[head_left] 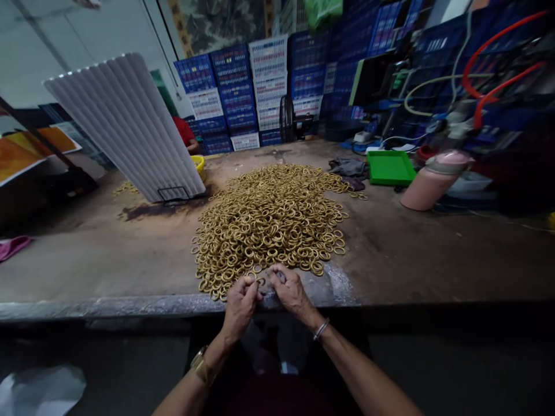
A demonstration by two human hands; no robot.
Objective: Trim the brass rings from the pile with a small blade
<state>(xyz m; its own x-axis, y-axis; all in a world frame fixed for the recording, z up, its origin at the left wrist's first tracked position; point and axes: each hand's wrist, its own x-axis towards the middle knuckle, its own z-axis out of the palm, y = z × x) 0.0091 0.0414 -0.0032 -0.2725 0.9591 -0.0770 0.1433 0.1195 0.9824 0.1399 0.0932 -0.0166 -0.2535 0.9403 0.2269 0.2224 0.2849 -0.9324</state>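
Note:
A big heap of brass rings [271, 222] lies on the worn workbench [130, 260]. At the bench's near edge, just below the heap, my left hand [240, 305] has its fingers pinched on a brass ring [250, 281]. My right hand [291, 290] is beside it, fingers curled on something small I cannot make out. A gold watch sits on my left wrist and a thin bracelet on my right wrist. The two hands nearly touch.
A ribbed white panel [125, 124] leans on the bench at the left. A green tray [390, 167], a pink bottle [429, 182] and a grey cloth [349, 169] lie to the right. Stacked blue and white crates [251, 92] line the back. A person in red [184, 132] sits behind the panel.

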